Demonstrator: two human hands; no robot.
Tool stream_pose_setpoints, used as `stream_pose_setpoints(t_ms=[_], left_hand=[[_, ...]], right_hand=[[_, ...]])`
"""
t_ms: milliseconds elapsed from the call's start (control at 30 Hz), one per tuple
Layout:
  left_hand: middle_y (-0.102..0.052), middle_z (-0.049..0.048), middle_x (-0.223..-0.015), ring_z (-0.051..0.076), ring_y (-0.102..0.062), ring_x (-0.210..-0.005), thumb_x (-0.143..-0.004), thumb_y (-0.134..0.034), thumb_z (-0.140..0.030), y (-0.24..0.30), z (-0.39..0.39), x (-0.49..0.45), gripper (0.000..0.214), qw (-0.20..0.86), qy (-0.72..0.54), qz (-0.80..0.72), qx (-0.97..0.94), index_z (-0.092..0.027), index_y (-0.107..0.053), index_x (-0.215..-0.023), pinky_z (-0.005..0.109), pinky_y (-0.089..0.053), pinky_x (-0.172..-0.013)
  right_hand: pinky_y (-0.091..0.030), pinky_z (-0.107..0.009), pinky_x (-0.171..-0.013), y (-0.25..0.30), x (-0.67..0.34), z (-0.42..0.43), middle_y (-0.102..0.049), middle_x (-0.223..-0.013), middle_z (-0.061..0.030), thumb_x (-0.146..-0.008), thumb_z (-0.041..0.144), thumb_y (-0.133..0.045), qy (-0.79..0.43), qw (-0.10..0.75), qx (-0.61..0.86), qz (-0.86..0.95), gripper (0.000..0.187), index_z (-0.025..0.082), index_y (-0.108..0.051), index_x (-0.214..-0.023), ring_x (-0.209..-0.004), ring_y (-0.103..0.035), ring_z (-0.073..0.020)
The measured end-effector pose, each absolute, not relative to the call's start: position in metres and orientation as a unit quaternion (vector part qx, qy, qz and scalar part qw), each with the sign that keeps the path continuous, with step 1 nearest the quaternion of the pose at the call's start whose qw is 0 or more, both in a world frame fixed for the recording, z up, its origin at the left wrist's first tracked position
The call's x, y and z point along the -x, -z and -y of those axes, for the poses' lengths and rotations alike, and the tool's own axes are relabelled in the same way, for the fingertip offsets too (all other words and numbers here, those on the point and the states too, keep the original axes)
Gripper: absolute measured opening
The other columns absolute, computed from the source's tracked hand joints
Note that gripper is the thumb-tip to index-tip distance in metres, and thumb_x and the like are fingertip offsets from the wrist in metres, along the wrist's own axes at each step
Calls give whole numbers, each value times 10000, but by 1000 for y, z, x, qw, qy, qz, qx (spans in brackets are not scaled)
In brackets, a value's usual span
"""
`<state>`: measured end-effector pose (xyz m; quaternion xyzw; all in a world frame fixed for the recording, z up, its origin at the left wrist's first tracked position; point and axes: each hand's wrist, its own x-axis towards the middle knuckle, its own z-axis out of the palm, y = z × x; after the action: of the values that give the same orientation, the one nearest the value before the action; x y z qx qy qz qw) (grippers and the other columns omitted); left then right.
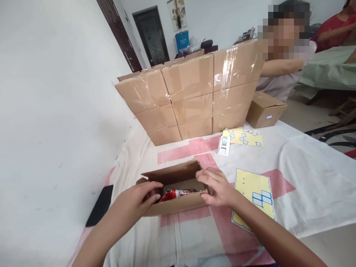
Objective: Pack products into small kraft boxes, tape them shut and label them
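A small open cardboard box (178, 205) stands on the cloth in front of me, its back flap raised. Inside lies a shiny red packet (172, 193), partly hidden by the front wall. My left hand (141, 194) grips the box's left end, with curled fingers reaching over the edge. At the opposite end, my right hand (215, 185) holds the right edge, thumb at the front corner and fingers bent over the side. Both hands are closed on the box, and parts of their fingertips are hidden.
A taped wall of cardboard boxes (191, 96) rises behind. Right of my box lie a yellow sheet with cards (250, 185), a small white stand (224, 146) and another yellow sheet (251, 138). A closed box (264, 111) sits beside a person (278, 79). A black object (100, 205) is at left.
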<state>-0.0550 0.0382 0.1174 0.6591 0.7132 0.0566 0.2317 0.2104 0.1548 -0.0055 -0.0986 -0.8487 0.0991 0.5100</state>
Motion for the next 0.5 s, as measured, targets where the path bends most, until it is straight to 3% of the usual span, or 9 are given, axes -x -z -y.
stream_pose_setpoints(t_ms=[67,167,267,367,500], left_hand=[[-734,4,-1129,213,-697,-977,-961,-460,-479,-116,-38,59,339,218,-74,-698,-678,-367,-708,-1163,311,-533,-808],[-703,21,-1191,224,-672,-1057,-971,-465,-495,-103,-33,68,332,204,-134,-686,-686,-345,-715,-1131,331,-535,-882],[-623,58,-1304,264,-579,-1233,-929,-570,-479,-71,-21,76,291,123,-310,-681,-652,-316,-697,-1134,382,-488,-1016],[-490,72,-1436,277,-426,-1411,-910,-605,-495,-28,-8,77,389,84,-512,-662,-541,-324,-598,-1259,433,-402,-1140],[-476,74,-1429,281,-404,-1436,-867,-671,-491,5,0,76,389,127,-537,-644,-529,-327,-597,-1212,465,-379,-1175]], right_hand=[[-563,-370,-784,12,-212,-156,-683,-1189,-137,-992,445,-457,-89,508,86,852,418,206,-496,-1333,-1013,-687,-232],[-568,-419,-926,24,-215,-158,-563,-1409,-177,-970,424,-544,-76,520,107,844,590,236,-374,-1502,-1238,-619,-267],[-564,-440,-965,33,-217,-163,-551,-1412,-168,-929,383,-628,-118,520,131,836,662,260,-373,-1527,-1283,-588,-285],[-543,-454,-1016,33,-218,-166,-565,-1423,-155,-914,335,-656,-186,502,130,835,649,267,-417,-1514,-1294,-583,-284],[-540,-447,-1025,27,-217,-165,-601,-1397,-141,-919,295,-651,-232,505,128,821,587,266,-476,-1479,-1280,-599,-272]])
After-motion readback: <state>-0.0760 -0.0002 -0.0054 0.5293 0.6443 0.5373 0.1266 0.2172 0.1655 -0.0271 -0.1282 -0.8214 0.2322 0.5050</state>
